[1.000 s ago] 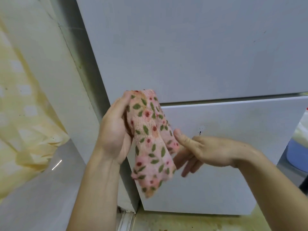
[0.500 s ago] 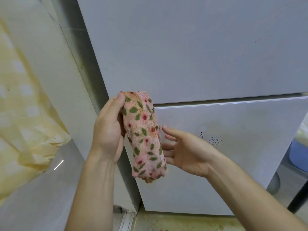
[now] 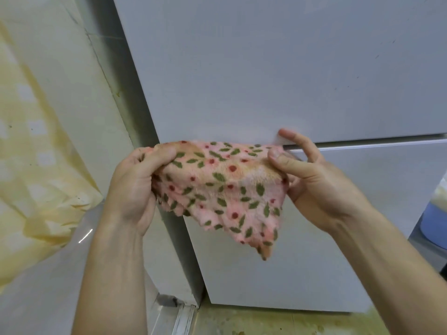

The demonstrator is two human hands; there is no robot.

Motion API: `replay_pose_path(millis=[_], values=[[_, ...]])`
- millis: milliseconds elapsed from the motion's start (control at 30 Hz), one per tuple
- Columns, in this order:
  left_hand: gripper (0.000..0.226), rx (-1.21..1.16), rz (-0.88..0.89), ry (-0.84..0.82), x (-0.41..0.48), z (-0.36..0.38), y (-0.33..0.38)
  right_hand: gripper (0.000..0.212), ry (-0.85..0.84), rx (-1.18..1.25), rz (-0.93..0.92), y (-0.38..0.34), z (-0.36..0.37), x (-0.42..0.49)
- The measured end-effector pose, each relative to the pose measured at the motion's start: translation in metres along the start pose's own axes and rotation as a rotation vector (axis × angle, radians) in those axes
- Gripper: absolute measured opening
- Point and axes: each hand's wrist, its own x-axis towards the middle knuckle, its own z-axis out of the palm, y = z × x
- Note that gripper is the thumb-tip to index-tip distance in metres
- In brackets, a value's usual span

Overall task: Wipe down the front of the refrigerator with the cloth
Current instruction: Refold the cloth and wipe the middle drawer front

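Both hands were readying the cloth (no wiping yet), the left hand bunching one end, the right hand pinching the other, stretched between their fingers before the refrigerator; next, probably press it flat to the door.

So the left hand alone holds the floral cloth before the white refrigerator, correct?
No, both hands hold it: the head view shows the left hand gripping one end of the floral cloth, the right hand pinching the other, before the white refrigerator.
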Motion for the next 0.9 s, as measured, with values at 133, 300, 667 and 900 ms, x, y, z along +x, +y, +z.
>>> replay_pose_path(millis=[133, 300, 667, 900], values=[[0.041, -0.022, -0.081, 0.044, -0.003, 0.002, 0.003, 0.082, -0.060, -0.197, -0.085, -0.016, -0.007, -0.003], [0.024, -0.043, 0.025, 0.102, -0.001, 0.006, 0.002, 0.089, 0.114, -0.478, -0.255, -0.032, -0.010, -0.012], [0.017, -0.231, -0.073, 0.073, 0.000, 0.010, -0.001, 0.066, 0.185, -0.309, -0.453, -0.043, -0.016, -0.014], [0.017, -0.194, -0.270, 0.079, 0.000, 0.014, -0.008, 0.056, 0.090, -0.268, -0.510, -0.042, -0.024, -0.006]])
